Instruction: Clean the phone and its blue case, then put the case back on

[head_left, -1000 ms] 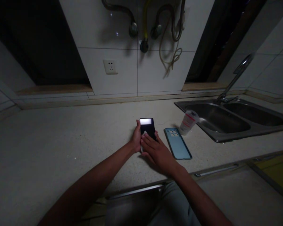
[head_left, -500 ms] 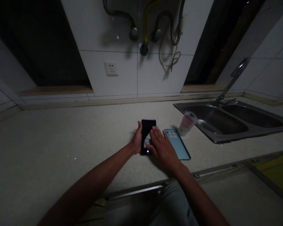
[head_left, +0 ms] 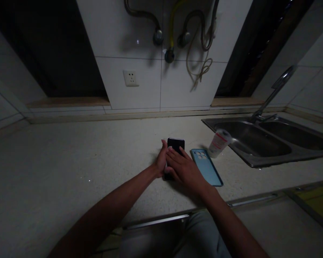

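Black phone (head_left: 176,142) is resting, screen up, between the person's two hands at the middle of the pale countertop (head_left: 110,150), its upper end showing and much of its screen being covered by fingers; whether it is touching the counter or being held just above it cannot be told. The left hand (head_left: 160,161) is gripping the phone along its left edge, its thumb pointing up and away from the body. The right hand (head_left: 185,169) is lying palm down across the screen, fingers stretching toward the left hand and meeting it there. A white scrap (head_left: 166,165) is barely showing between the hands; it is mostly hidden, so whether the right hand is gripping it cannot be told. Just beside the right hand, on its right, a light blue phone case (head_left: 207,170) is lying on the counter, its camera cutouts facing the wall. Beyond the case's far right corner, a clear plastic cup (head_left: 219,143) with red print is leaning to the right near the rim of a double steel sink (head_left: 249,162). A faucet (head_left: 271,95) is rising behind the basins, and a socket (head_left: 130,78) is sitting on the tiled wall.
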Available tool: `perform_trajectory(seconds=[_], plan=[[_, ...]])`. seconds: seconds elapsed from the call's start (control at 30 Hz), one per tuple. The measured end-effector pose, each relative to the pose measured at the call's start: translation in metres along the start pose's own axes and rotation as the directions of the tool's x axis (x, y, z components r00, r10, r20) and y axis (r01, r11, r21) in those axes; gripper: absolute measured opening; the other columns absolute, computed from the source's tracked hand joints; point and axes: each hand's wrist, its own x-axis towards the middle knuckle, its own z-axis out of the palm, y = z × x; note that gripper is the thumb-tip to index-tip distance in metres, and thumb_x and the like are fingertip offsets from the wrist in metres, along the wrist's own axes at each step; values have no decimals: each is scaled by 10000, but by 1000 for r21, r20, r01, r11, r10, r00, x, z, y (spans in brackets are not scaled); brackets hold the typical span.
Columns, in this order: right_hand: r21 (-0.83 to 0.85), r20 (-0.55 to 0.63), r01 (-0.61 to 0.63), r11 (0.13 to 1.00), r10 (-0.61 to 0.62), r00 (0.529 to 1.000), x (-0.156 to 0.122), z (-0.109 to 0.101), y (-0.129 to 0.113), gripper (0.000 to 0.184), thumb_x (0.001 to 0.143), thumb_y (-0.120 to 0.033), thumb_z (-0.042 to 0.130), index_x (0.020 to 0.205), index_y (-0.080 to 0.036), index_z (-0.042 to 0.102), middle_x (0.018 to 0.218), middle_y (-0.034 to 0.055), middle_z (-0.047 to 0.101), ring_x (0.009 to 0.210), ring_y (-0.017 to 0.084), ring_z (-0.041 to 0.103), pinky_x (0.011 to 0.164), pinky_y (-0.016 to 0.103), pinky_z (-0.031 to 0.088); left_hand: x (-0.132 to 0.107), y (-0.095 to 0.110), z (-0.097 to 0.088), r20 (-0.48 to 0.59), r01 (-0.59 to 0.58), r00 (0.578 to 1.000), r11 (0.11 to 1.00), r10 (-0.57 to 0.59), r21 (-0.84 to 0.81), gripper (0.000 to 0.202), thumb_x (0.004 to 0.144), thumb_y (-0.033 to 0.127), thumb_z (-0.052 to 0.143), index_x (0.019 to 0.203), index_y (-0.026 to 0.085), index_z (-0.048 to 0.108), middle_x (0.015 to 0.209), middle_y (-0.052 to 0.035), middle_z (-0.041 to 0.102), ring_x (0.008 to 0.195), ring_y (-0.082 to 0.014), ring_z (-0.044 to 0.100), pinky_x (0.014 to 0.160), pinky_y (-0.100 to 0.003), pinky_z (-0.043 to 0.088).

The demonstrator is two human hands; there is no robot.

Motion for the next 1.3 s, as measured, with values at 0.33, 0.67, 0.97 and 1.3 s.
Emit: perform_trajectory(seconds=[0.33, 0.67, 0.97, 1.3], plan=[[3, -63, 63, 998, -63, 996, -59, 2, -15, 365, 950, -163, 529, 1305, -147, 609, 1379, 123, 606, 1357, 237, 500, 1181, 531, 340, -1, 2, -1, 272, 68, 959, 997, -75, 37, 1029, 755, 910, 168, 929, 54, 714, 841, -204, 720, 713, -258, 687, 699, -364, 538], [-103, -109, -148, 984, 137, 985, -45, 0, -4, 449, 959, -181, 498, 1404, -122, 522, 1464, 169, 511, 1407, 286, 431, 1160, 538, 375, 1, 3, -1, 190, 123, 974, 992, -121, 1, 992, 798, 867, 220, 1150, 71, 694, 892, -181, 743, 787, -268, 710, 721, -343, 535], [-129, -58, -153, 980, 147, 987, 5, 1, -4, 480, 951, -202, 522, 1399, -32, 509, 1501, 217, 439, 1441, 326, 362, 1177, 548, 333, 2, 2, 1, 40, 21, 999, 1000, -21, 14, 833, 872, 787, 278, 1198, 138, 685, 984, -145, 756, 943, -255, 720, 860, -346, 531], [-122, -36, -36, 992, 32, 999, -51, 11, -33, 376, 940, -128, 523, 1303, -115, 621, 1422, 129, 561, 1361, 284, 492, 1143, 502, 416, 1, 6, 1, 144, 59, 987, 996, -68, 68, 1002, 829, 845, 133, 973, 44, 718, 864, -209, 735, 737, -251, 686, 725, -339, 510]])
